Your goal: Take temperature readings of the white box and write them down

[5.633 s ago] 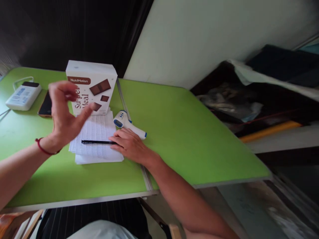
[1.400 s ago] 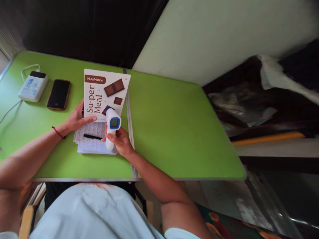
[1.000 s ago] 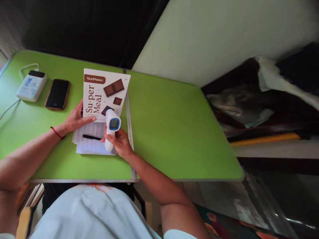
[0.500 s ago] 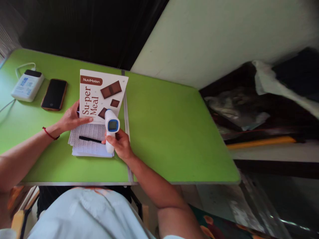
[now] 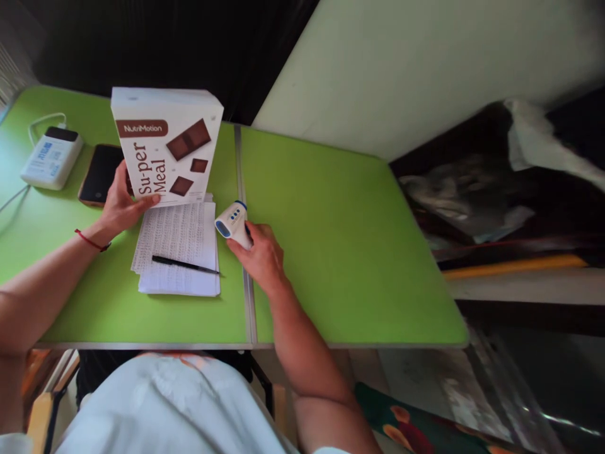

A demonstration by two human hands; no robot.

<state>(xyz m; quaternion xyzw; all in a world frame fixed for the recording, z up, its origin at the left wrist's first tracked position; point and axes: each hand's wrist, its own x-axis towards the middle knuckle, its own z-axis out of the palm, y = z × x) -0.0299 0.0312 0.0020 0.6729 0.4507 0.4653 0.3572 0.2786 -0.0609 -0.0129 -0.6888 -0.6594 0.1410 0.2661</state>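
Observation:
My left hand (image 5: 121, 200) grips the lower left corner of a white and brown box (image 5: 163, 148) marked "NutriMotion Su-per Meal". The box stands tilted, its front and top faces showing, behind a stack of written paper sheets (image 5: 177, 233). In my right hand (image 5: 262, 251) is a white and blue infrared thermometer (image 5: 232, 221), held by its handle to the right of the papers. Its buttons face up and its blue-rimmed end points left toward me. Across the papers lies a black pen (image 5: 184, 263), touched by neither hand.
A dark smartphone (image 5: 99, 173) lies partly behind my left hand and the box. Left of it sits a white device (image 5: 53, 157) with cables. The green folding table (image 5: 340, 252) has a metal seam near my right hand. Shelves with plastic bags (image 5: 463, 202) stand to the right.
The box has risen and shifted left, and its top face now shows. My right hand has moved right, away from the box, turning the thermometer on its side. More of the papers and pen show.

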